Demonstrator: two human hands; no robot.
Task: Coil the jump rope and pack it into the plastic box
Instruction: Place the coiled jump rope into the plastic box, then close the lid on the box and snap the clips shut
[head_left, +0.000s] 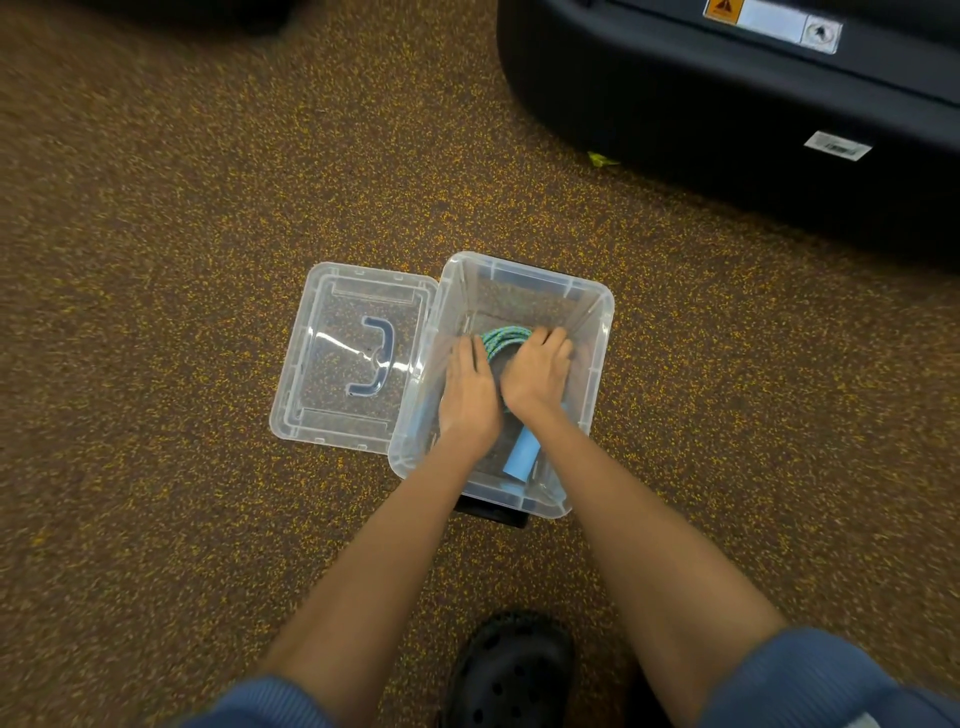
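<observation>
A clear plastic box (597, 332) stands open on the speckled floor. Inside it lies the jump rope (501, 339), a coil of teal braided cord, with a light blue handle (523, 451) pointing toward the near wall. Both my hands are down in the box. My left hand (467, 395) lies flat on the left side of the coil. My right hand (537, 371) curls over its right side, fingers bent on the cord. Most of the coil is hidden under my hands.
The box's clear lid (337, 415), with a blue handle, lies upside down on the floor touching the box's left side. A large black machine base (727, 130) fills the upper right. A black clog (511, 675) is near the bottom edge.
</observation>
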